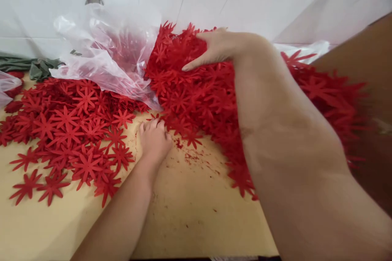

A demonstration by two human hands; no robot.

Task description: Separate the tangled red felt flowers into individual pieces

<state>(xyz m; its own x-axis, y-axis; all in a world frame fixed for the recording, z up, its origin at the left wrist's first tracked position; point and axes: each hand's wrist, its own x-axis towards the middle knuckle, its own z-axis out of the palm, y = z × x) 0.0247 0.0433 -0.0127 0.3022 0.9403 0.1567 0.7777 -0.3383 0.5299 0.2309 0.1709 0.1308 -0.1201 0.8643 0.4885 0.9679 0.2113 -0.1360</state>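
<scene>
1. Two bare hands work among red flower cutouts, with one large heap under and around the right hand and a lower heap to the left of the left hand.
2. The right hand (217, 45) reaches over the large heap of red flower cutouts (186, 98), thumb spread well away from the fingers and lying against the petals; the far fingertips are hard to make out, with no pinch showing.
3. This heap runs from behind the left hand, beneath the right, and out past the right forearm, where it blurs.
4. The left hand (155, 138) rests palm down on the yellowish tabletop (190, 220), fingers slightly bent, in the gap between the heaps; whether the fingertips grip anything, I cannot tell.
5. Beside it on the left lies the lower heap of red flower cutouts (67, 130), a few loose ones at the edge nearest the left forearm.
6. Just beyond the left hand, and left of the right one, a crumpled clear plastic bag (104, 67) leans over both heaps.
7. Small red scraps (196, 159) dot the tabletop just right of the left hand.
8. Farther left than both hands sits a dark green bundle (44, 68); right of the right forearm stands a brown panel (364, 69).
</scene>
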